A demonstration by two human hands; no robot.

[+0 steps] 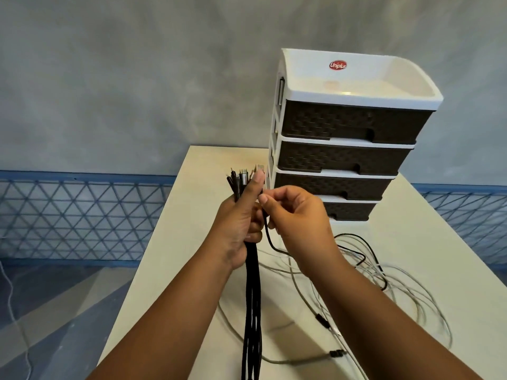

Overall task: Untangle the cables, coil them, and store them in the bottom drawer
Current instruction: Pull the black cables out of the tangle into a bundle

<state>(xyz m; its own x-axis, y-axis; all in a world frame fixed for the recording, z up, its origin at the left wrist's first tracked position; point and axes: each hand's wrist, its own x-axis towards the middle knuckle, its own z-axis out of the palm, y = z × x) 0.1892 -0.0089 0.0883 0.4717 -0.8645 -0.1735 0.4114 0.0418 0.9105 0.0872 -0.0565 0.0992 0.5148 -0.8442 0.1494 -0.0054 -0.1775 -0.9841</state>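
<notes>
Your left hand (238,223) is wrapped around a bundle of black cables (251,303), plugs sticking up, strands hanging over the table (175,242). Your right hand (295,212) pinches one black strand beside it. Grey cables (389,283) sprawl loose further right, under the closed bottom drawer (349,211).

I see a pale cream surface (170,270) carrying a white-framed drawer unit (343,138) with four dark drawers at its far right, and loose grey and black cables (384,272) sprawled near right.
</notes>
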